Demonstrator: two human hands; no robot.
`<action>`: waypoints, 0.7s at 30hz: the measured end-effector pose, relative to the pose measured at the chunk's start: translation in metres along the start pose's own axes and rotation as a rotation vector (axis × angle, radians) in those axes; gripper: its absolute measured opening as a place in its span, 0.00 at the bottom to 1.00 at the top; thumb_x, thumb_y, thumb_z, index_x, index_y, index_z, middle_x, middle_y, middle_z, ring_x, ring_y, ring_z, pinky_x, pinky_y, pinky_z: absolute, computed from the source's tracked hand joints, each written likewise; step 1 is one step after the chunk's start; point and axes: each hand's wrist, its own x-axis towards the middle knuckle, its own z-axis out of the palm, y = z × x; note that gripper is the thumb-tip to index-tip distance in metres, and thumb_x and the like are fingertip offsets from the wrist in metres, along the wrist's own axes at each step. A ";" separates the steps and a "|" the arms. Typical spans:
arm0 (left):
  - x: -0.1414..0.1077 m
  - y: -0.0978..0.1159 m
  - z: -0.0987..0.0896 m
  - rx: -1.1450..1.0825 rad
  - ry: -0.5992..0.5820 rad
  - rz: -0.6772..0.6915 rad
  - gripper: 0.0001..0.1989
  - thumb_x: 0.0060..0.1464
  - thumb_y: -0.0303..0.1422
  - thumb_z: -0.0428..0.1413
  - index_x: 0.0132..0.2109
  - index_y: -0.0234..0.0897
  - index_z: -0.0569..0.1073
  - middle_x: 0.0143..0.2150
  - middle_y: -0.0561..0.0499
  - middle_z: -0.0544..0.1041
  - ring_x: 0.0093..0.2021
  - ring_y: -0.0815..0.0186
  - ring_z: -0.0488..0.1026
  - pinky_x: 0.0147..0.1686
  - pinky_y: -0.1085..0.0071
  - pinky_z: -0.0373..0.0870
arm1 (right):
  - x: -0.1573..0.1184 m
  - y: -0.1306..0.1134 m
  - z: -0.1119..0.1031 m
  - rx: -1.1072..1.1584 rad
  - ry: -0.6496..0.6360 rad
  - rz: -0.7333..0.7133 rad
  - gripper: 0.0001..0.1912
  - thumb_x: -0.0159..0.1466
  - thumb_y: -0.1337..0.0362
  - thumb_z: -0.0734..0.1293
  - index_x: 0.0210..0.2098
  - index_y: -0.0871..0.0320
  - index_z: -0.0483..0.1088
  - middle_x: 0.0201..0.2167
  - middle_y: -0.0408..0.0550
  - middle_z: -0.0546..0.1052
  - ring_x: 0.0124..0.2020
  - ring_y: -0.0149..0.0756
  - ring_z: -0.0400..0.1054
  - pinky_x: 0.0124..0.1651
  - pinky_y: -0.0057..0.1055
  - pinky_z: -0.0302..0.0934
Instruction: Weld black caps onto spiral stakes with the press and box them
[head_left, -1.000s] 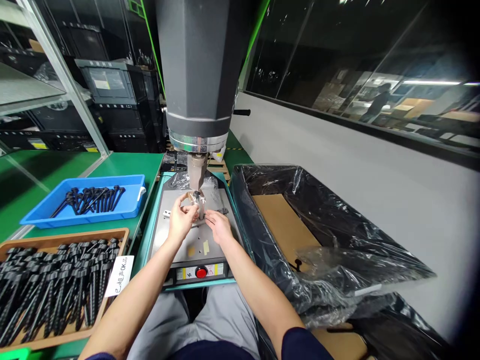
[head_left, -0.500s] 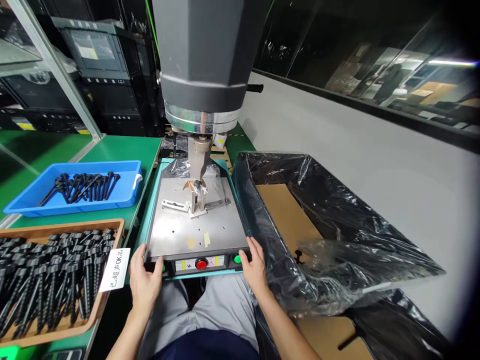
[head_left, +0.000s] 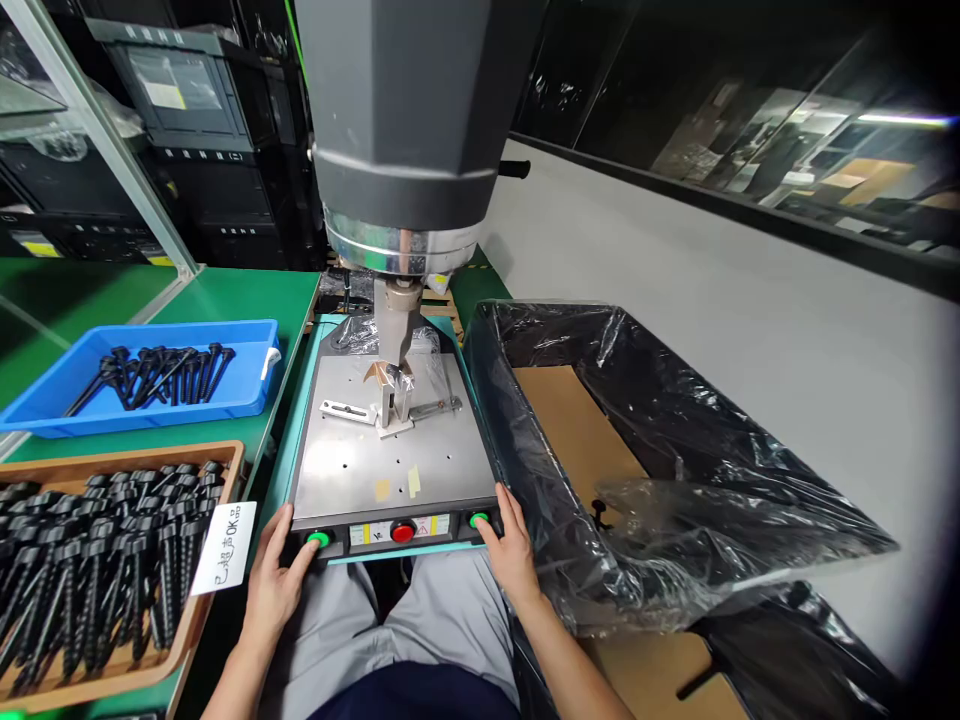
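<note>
My left hand (head_left: pixel 276 580) rests at the left front corner of the machine base (head_left: pixel 375 475), with its thumb at the edge of a green button (head_left: pixel 319 539). At the right front corner lies my right hand (head_left: pixel 513 550), its thumb by the other green button (head_left: pixel 479 520). Both hands hold nothing, with thumb and fingers apart. Between the buttons is a red button (head_left: pixel 403 532). A metal fixture (head_left: pixel 388 405) stands on the steel plate, directly under the narrow metal tool (head_left: pixel 396 330) of the grey machine head (head_left: pixel 401 130). A small dark part appears at the tool's tip; its kind is unclear.
Left, on the green table (head_left: pixel 247 290), a blue tray (head_left: pixel 247 395) and a brown tray (head_left: pixel 169 455) hold black ribbed, bolt-like parts. A white handwritten card (head_left: pixel 225 548) leans on the brown tray. Right stands a box lined with black plastic (head_left: pixel 517 400), beside a white wall (head_left: pixel 675 280).
My left thumb has drawn back, so more of the left green button shows. The right green button is also more exposed. The machine head appears slightly lower; the view has shifted a little.
</note>
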 end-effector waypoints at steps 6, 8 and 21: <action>0.000 0.031 -0.004 0.040 0.117 0.023 0.30 0.57 0.41 0.58 0.64 0.40 0.65 0.62 0.41 0.69 0.62 0.52 0.66 0.63 0.52 0.62 | 0.000 0.002 -0.002 0.037 -0.053 0.052 0.33 0.69 0.52 0.61 0.69 0.54 0.52 0.67 0.56 0.59 0.67 0.49 0.55 0.66 0.48 0.56; 0.003 0.051 -0.004 0.041 0.263 0.055 0.26 0.57 0.38 0.57 0.61 0.38 0.68 0.59 0.40 0.71 0.60 0.53 0.69 0.61 0.53 0.65 | 0.000 0.002 -0.003 0.042 -0.057 0.053 0.33 0.68 0.51 0.61 0.69 0.55 0.53 0.67 0.57 0.59 0.67 0.49 0.55 0.66 0.48 0.56; 0.091 0.177 0.035 -0.693 -0.118 -0.243 0.19 0.51 0.46 0.61 0.43 0.35 0.78 0.38 0.45 0.80 0.40 0.61 0.76 0.41 0.65 0.74 | 0.008 -0.003 -0.006 0.152 -0.032 0.102 0.31 0.66 0.49 0.63 0.64 0.56 0.62 0.63 0.58 0.65 0.65 0.49 0.59 0.65 0.50 0.57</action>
